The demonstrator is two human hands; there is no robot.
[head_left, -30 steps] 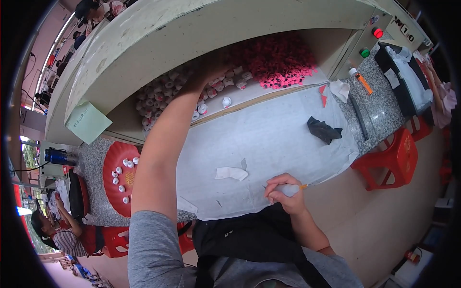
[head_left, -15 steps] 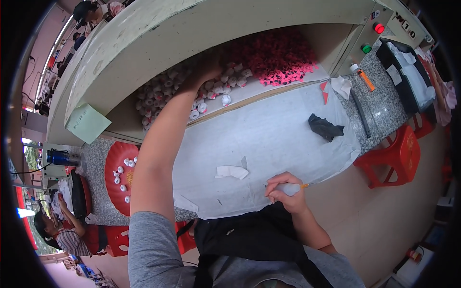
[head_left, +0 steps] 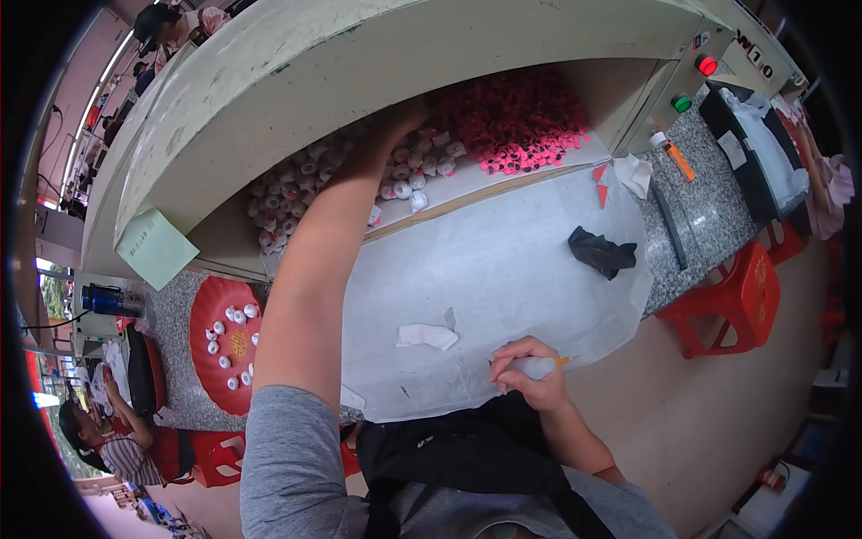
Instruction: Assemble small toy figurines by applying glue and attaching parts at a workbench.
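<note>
My left arm reaches deep under the cream-coloured cabinet's hood. My left hand (head_left: 409, 119) is in shadow between a heap of small white rounded pieces (head_left: 305, 175) and a pile of pink pieces with dark centres (head_left: 530, 148); its fingers are hidden. Over the near edge of the white sheet, my right hand (head_left: 535, 377) is closed around a small translucent squeeze bottle (head_left: 532, 366). The bottle's thin orange-yellow tip points to the right. A torn white paper scrap (head_left: 426, 336) lies on the sheet, left of this hand.
A red scalloped plate (head_left: 205, 346) with several white pieces stands at left. Right of the white sheet (head_left: 503, 269) are a black crumpled scrap (head_left: 600, 251), a dark strip (head_left: 668, 225), an orange-and-white tube (head_left: 678, 162) and a black bin (head_left: 741, 148). Red stools (head_left: 741, 287) stand beyond.
My left hand has moved slightly farther right and deeper under the hood, toward the pink pile. My right hand still holds the bottle in nearly the same place. The whole view has shifted slightly.
</note>
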